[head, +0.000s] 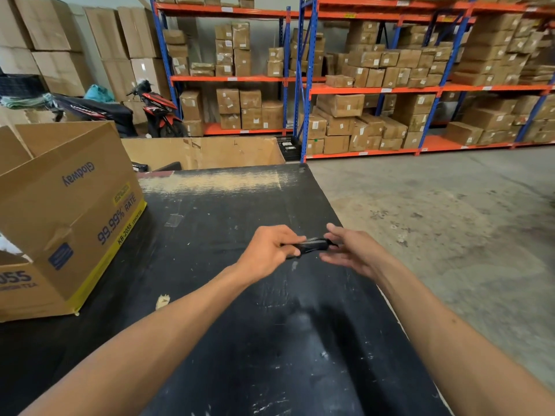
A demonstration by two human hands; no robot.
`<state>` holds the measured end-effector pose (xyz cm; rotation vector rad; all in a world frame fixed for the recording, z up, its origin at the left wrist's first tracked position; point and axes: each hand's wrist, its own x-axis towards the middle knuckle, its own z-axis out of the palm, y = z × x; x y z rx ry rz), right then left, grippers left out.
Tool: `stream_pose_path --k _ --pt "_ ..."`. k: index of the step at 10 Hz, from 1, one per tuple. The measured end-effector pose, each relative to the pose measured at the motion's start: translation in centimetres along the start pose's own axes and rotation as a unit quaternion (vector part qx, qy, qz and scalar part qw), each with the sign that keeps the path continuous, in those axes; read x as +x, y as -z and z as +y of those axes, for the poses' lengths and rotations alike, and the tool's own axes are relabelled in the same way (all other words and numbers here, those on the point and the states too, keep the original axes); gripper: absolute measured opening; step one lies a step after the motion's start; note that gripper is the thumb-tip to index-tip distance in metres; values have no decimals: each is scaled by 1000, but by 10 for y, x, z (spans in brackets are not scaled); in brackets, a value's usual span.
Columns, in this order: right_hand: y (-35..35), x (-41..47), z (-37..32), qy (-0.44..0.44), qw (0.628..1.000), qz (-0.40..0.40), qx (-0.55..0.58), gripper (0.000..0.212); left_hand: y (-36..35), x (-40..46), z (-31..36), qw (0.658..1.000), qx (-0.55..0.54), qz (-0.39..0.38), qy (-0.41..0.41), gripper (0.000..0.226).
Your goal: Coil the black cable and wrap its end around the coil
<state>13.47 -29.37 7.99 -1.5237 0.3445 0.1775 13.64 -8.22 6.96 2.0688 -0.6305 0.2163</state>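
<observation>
A black cable [313, 245], bunched into a short narrow coil, hangs just above the black table [234, 310] between both hands. My left hand [270, 250] is closed around the coil's left end, fingers curled over it. My right hand [350, 250] touches the coil's right end with thumb and fingertips, the other fingers spread. Motion blur hides the cable's tip and how the strands lie.
A large open cardboard box [66, 211] stands on the table's left side. A second low box [204, 151] sits beyond the far edge. The table's right edge drops to a concrete floor [450, 220]. Shelving with cartons and a parked scooter [156, 109] line the back.
</observation>
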Motion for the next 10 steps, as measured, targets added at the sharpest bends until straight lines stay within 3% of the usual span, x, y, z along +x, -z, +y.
stream_pose_path --k 1,2,3,4,5,7,8,10 --pt "7 3 17 0 1000 17 17 19 -23 -6 -8 988 82 -27 -126 29" --pt "16 5 40 -5 998 36 42 35 -30 -7 -8 997 23 -66 35 58" --pt "25 5 56 3 997 31 72 40 -34 -1 -11 926 -206 -67 308 75" --pt "28 6 73 10 998 52 44 35 -48 6 -18 858 -307 -48 410 37" --pt "31 11 88 40 990 101 -85 26 -71 4 -28 876 -243 -11 417 9" --pt "33 30 104 67 948 144 -275 20 -103 5 -53 901 -105 33 419 14" --pt "36 38 117 45 940 143 -306 17 -107 2 -56 919 -39 25 391 20" --pt "41 25 115 86 944 126 -291 32 -104 -8 -49 927 -75 41 365 30"
